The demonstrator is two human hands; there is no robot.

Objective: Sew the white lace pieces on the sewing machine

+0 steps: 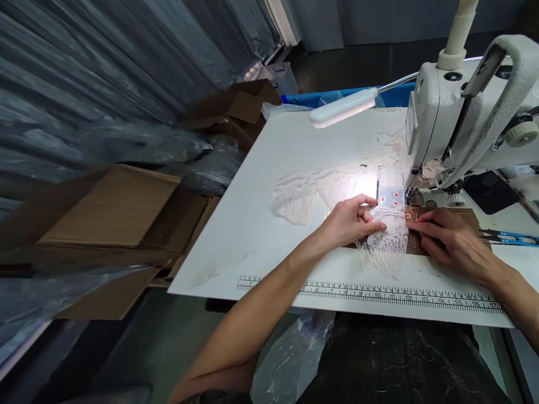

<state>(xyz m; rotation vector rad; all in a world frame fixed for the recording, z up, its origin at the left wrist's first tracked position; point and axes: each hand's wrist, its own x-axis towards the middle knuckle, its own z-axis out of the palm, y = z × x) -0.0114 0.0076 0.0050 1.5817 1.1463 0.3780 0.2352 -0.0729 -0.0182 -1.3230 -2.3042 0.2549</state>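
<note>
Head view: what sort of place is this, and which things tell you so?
Probably a sewing workshop: a white sewing machine stands at a worktable with a ruler scale along its near edge, and white lace and blue-handled thread snips lie on it.

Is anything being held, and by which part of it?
White openwork lace fabric: left hand at its left side, right hand at its right edge; whether pinched or pressed cannot be told.

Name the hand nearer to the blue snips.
Right. The right hand is close beside the snips, which lie just to its right; the left hand is farther off, at the left side of the lace.
</note>
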